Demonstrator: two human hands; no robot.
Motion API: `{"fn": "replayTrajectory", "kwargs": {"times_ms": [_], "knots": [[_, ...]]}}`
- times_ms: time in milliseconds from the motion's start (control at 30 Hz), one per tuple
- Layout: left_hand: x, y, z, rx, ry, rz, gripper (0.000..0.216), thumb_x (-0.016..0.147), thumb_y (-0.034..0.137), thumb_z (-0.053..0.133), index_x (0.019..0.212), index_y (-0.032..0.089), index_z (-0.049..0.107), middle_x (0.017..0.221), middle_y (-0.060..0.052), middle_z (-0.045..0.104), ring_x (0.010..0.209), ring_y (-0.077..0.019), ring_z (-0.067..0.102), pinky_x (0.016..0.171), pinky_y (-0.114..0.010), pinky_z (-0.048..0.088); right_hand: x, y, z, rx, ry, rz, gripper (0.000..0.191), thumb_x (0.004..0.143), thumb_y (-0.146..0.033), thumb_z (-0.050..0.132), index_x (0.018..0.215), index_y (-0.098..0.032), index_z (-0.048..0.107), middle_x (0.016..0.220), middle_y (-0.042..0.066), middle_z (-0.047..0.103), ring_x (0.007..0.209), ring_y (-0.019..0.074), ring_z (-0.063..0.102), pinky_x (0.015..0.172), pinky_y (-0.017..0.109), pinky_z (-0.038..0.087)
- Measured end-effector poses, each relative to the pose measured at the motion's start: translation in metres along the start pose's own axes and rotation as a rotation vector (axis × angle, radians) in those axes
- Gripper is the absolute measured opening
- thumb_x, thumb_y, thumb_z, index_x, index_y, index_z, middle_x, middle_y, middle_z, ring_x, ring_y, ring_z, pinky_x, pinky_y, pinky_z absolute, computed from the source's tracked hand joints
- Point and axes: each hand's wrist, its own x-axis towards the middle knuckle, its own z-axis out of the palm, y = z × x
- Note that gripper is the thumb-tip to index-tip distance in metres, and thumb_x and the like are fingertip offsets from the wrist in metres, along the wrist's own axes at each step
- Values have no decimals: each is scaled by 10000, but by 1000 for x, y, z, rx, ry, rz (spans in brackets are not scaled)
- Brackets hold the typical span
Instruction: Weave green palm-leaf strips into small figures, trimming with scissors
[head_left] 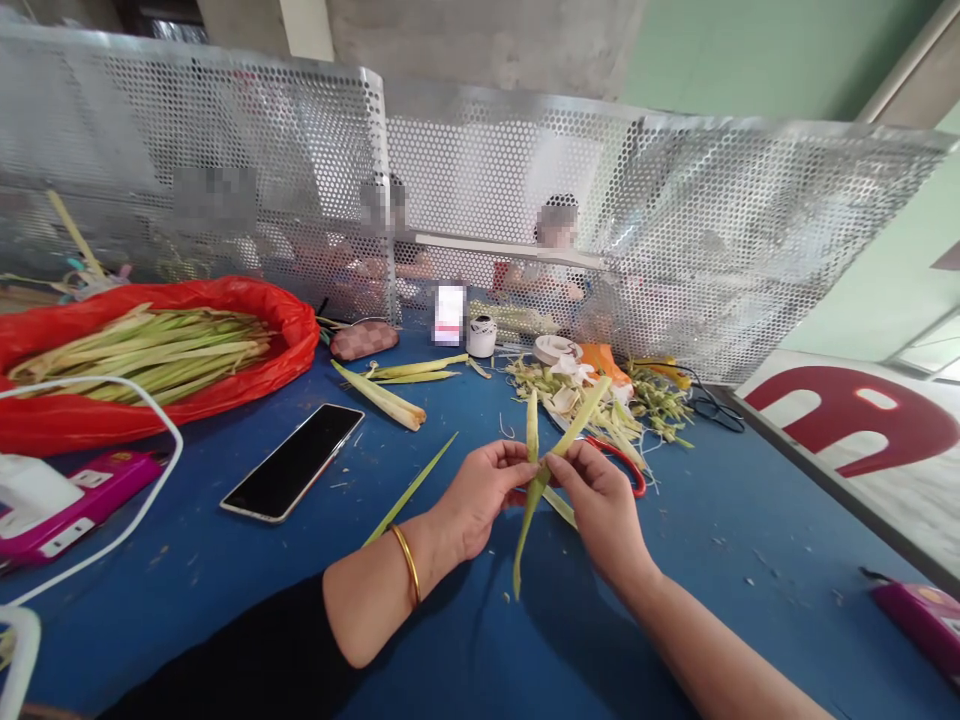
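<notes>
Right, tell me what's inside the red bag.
The red bag holds a pile of long, narrow green and yellowish leaves. Only the upper ones show; whatever lies beneath them, and the bag's bottom, is covered.

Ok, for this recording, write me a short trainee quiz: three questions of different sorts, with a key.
1. Multiple choice: what is around the wrist of the left hand? A) a watch B) a gold bangle C) a red string
2. True or false: the black-screened phone lies outside the red bag.
3. Fill in: the left hand and the right hand both pinch long, pale green ____.

Key: 1. B; 2. True; 3. leaf strips
</notes>
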Motion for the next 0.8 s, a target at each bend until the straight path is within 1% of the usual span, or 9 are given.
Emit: {"fn": "replayTrajectory", "kwargs": {"times_ms": [133, 233, 400, 467, 567, 633, 733, 800], "knots": [[3, 1, -1, -76, 31, 15, 324, 580, 212, 806, 810, 143, 588, 743, -28, 628, 656, -110, 585, 610, -226, 433, -3, -3, 1, 11, 43, -39, 183, 846, -362, 576, 768, -197, 589, 709, 5, 613, 690, 162, 556, 675, 288, 465], [3, 1, -2, -71, 56, 44, 343, 575, 229, 812, 817, 141, 585, 746, -25, 625, 626, -93, 563, 575, -213, 413, -7, -3, 2, -22, 54, -111, 158, 871, -345, 553, 809, -206, 595, 730, 17, 634, 701, 172, 576, 684, 303, 487], [7, -1, -4, -56, 119, 88, 319, 565, 225, 808, 786, 143, 594, 697, 10, 583, 591, -77, 539, 562, -211, 407, -17, -3, -2, -209, 91, -328, 81, 890, -264, 534, 884, -225, 605, 848, 54, 686, 763, 201, 628, 718, 320, 493], [9, -2, -5, -52, 127, 111, 315, 569, 234, 806, 786, 140, 597, 690, 17, 573, 568, -70, 522, 540, -210, 396, -21, -4, -4, -244, 89, -436, 77, 894, -207, 520, 900, -233, 593, 879, 61, 691, 796, 205, 645, 735, 322, 498], [10, -3, -6, -63, 128, 120, 309, 582, 231, 798, 799, 139, 597, 704, 14, 580, 576, -72, 524, 557, -217, 412, -26, -9, -6, -250, 54, -612, 173, 869, -92, 511, 915, -248, 570, 878, 47, 686, 831, 198, 657, 751, 323, 508], [11, -3, -6, -72, 143, 117, 297, 587, 214, 790, 799, 141, 594, 709, 13, 583, 596, -76, 532, 575, -219, 423, -29, -12, -8, -255, 7, -694, 246, 844, -36, 505, 944, -253, 564, 873, 44, 681, 844, 201, 661, 757, 336, 516], [12, -3, -7, -85, 164, 110, 284, 587, 196, 782, 789, 145, 588, 701, 18, 577, 603, -76, 535, 589, -215, 427, -32, -17, -11, -283, -88, -748, 295, 826, -9, 495, 992, -247, 550, 883, 61, 679, 849, 210, 668, 728, 353, 533], [13, -4, -8, -86, 164, 115, 282, 589, 198, 779, 788, 147, 587, 697, 21, 576, 600, -74, 534, 592, -214, 426, -33, -22, -12, -287, -121, -765, 300, 824, -11, 486, 1004, -244, 542, 876, 66, 680, 842, 209, 674, 704, 353, 546]]}}
